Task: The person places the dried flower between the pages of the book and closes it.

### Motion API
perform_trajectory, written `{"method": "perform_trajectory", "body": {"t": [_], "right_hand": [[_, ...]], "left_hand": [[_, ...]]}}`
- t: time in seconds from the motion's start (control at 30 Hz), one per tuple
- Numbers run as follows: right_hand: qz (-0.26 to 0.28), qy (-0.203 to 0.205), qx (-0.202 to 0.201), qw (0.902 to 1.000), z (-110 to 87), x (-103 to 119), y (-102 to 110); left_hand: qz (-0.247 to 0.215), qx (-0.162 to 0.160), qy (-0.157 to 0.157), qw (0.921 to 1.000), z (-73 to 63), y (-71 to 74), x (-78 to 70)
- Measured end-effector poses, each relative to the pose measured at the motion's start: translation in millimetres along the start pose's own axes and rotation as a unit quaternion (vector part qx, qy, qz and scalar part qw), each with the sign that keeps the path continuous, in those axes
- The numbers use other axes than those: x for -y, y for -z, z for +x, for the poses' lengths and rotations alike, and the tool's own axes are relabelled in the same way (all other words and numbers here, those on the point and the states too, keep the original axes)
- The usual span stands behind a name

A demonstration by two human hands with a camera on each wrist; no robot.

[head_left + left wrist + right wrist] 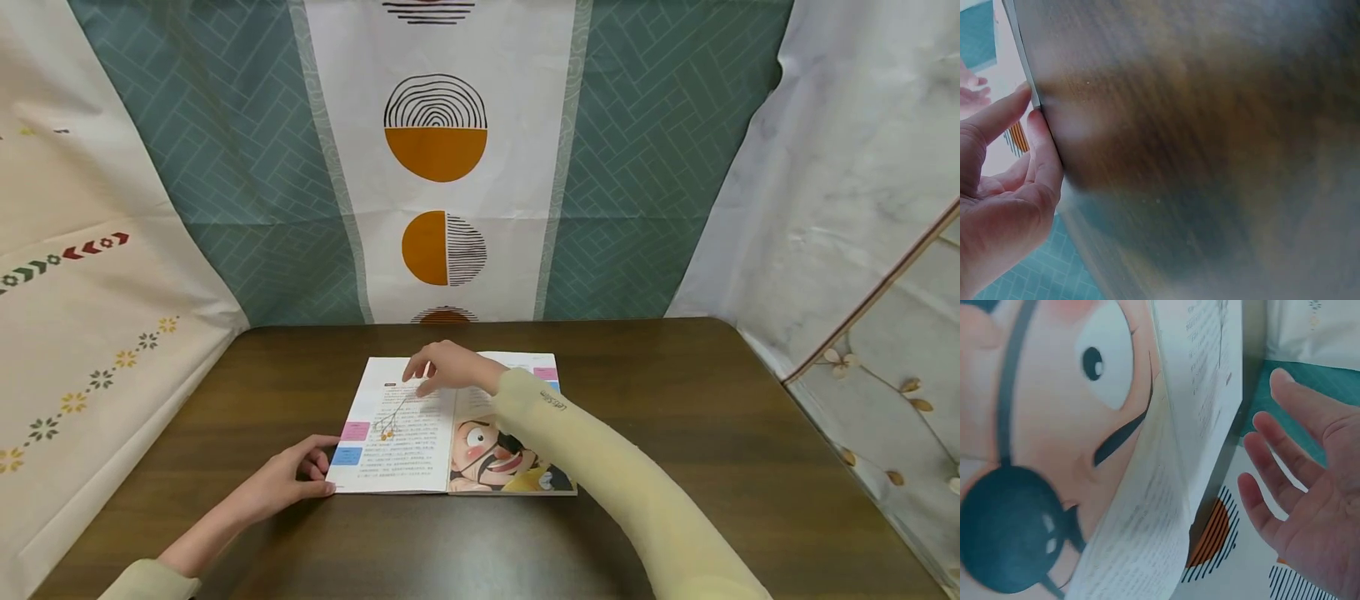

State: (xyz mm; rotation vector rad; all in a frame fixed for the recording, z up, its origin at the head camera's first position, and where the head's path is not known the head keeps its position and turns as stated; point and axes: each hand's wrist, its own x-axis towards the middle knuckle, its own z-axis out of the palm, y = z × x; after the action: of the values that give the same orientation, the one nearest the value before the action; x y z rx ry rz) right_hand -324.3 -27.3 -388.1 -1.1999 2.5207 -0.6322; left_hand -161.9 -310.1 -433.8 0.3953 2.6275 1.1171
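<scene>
An open book [420, 454] with pages of small print lies on the table, a cartoon face [491, 458] on its right page. Across the left page runs a thin sprig with small orange tips [387, 435]. My right hand [450, 367] is over the upper part of the book, its thumb near the top end of the stem. In the right wrist view its fingers [1272, 469] are spread and loosely bent, with nothing between them. At the book's lower left edge, my left hand [296, 475] touches the margin with thumb and forefinger tips; its other fingers bend inward.
The dark wooden table [645, 375] extends around the book. Behind it hangs a green and white patterned cloth [637, 167]. Pale cloths stand along the left [112, 292] and right [847, 208] sides.
</scene>
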Motion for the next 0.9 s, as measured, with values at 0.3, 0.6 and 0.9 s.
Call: {"method": "perform_trajectory", "body": {"t": [0.3,0.6,0.9], "right_hand": [[0.041,0.005,-0.044,0.9982,-29.6,-8,7],[0.054,0.005,-0.142,0.9884,-65.3,-11,-1],[0.055,0.007,-0.192,0.9798,-113.2,-17,-4]], "left_hand": [[0.006,-0.003,-0.002,1.0000,3.4,0.2,0.2],[0.008,-0.005,-0.007,0.9999,0.7,0.1,-2.7],[0.006,-0.007,-0.006,0.9999,-0.8,-0.3,-0.9]]}}
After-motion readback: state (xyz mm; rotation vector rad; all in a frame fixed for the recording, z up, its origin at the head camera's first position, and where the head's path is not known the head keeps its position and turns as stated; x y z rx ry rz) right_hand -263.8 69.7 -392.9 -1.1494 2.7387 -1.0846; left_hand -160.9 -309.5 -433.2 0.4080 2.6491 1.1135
